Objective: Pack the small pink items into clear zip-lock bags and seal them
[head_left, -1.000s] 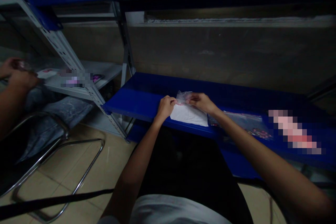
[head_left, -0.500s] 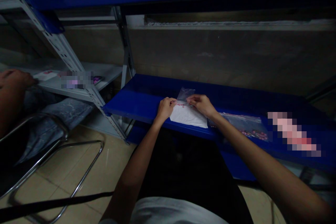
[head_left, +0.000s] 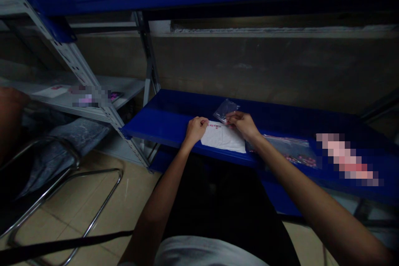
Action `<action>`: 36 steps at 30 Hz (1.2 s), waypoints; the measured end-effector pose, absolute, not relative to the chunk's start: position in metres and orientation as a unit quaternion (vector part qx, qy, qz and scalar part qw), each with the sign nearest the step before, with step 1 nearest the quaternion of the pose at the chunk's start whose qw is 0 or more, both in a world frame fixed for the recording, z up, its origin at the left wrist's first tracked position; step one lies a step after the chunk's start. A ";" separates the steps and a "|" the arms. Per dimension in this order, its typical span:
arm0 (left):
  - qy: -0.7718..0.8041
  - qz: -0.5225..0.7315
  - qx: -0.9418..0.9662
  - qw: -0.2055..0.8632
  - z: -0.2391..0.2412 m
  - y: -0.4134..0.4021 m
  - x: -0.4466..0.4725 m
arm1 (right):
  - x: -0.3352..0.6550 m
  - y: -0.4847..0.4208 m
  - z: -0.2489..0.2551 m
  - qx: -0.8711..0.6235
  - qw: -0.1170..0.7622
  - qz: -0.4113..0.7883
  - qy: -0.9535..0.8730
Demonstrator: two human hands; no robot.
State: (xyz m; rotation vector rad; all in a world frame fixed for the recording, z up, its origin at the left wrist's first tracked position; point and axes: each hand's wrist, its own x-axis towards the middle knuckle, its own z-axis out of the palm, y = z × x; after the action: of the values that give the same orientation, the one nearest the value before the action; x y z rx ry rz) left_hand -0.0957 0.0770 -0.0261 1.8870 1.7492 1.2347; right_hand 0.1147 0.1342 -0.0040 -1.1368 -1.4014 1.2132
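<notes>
Blue shelf (head_left: 170,110), dim light. White sheet (head_left: 222,139), cloth or paper, lies flat at the near edge; a short, loose row of small pink pieces (head_left: 213,125) sits along its far left part. Right hand (head_left: 245,124) above the sheet's far right corner, thumb and fingers pinching a small clear bag (head_left: 225,110) that tilts up and away to the far left. Whether the bag's mouth is open, or anything is inside, cannot tell. Left hand (head_left: 196,128) at the sheet's far left corner, fingertips bunched just beside the row; cannot tell if they grip a piece. Large clear bag (head_left: 293,145) with more pink pieces lies right of the sheet, partly behind the right forearm. Risks, as judged: the pieces look light and unfenced, so a brush of the left fingers or a tug on the sheet could scatter them; thin film could slip from the right pinch.
</notes>
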 end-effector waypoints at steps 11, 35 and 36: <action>0.546 0.568 0.587 0.186 -0.006 0.064 -0.067 | 0.084 0.099 0.014 -0.389 0.510 0.647 -0.411; 0.548 0.539 0.432 0.472 0.012 0.150 -0.081 | 0.058 0.166 0.018 -0.502 0.449 0.557 -0.486; 0.555 0.542 0.432 0.460 0.009 0.152 -0.082 | 0.057 0.167 0.017 -0.505 0.445 0.555 -0.488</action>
State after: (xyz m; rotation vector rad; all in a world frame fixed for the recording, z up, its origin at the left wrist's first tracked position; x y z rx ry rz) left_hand -0.0821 0.1516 0.0094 1.0626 1.3658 1.3334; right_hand 0.0571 0.1666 0.0166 -1.2525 -1.2088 1.3753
